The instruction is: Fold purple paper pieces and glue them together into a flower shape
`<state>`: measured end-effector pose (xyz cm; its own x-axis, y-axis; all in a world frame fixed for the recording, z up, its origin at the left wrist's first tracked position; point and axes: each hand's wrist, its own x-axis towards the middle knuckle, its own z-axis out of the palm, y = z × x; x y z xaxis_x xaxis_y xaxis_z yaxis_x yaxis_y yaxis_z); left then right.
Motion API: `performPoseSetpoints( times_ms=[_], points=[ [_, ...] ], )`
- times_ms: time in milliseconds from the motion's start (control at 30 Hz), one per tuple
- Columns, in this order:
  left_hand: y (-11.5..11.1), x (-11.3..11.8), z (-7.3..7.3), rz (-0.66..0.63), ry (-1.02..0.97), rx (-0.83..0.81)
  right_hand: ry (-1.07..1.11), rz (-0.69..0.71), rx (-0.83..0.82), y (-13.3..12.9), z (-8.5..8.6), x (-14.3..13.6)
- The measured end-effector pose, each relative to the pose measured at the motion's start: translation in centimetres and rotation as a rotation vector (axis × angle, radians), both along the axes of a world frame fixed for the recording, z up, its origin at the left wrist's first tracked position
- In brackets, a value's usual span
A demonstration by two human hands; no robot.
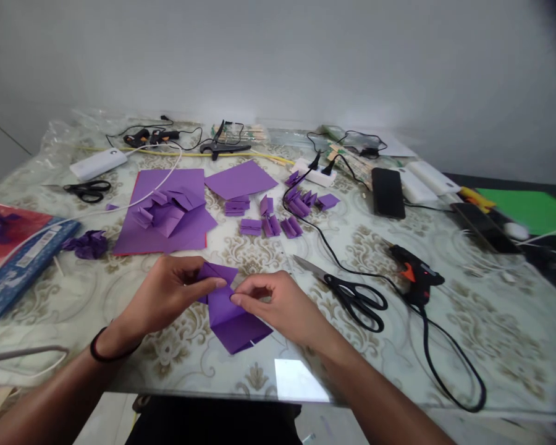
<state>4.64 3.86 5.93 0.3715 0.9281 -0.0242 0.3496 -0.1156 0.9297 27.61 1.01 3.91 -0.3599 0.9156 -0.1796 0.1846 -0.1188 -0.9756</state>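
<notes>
Between my two hands is a creased sheet of purple paper [235, 324], held over the front of the table. My left hand [171, 290] pinches its upper left edge, thumb on top. On the right edge, the thumb and fingertips of my right hand [273, 303] are closed on the paper. The sheet's lower flap spreads toward me and shows a small slit at its edge. Black-handled scissors [354, 298] lie just right of my right hand. Behind my hands, several small folded purple pieces [271, 225] and a stack of purple sheets [134, 232] rest on the table.
A black glue gun [417, 275] stands at the right, its cord looping to the front edge. A power strip [315, 172], a phone [388, 193] and pliers [222, 147] lie farther back. Crumpled purple paper [90, 245], small scissors [88, 190] and a white power bank [98, 164] are at left.
</notes>
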Motion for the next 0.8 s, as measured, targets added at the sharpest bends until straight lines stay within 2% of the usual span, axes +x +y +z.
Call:
performPoseSetpoints(
  times_ms=[100, 333, 500, 800],
  points=[
    [0.0, -0.2, 0.2, -0.009, 0.003, -0.027, -0.008, 0.017, -0.014, 0.0, 0.3, 0.2],
    [0.1, -0.2, -0.3, -0.032, 0.041, -0.073, -0.057, 0.053, 0.047, 0.0, 0.1, 0.7],
    [0.6, -0.5, 0.5, -0.055, 0.044, 0.013, -0.053, 0.033, 0.078, 0.1, 0.3, 0.8],
    [0.4, -0.5, 0.7, -0.095, -0.026, -0.037, -0.039, 0.021, 0.079, 0.2, 0.8, 0.5]
  ],
)
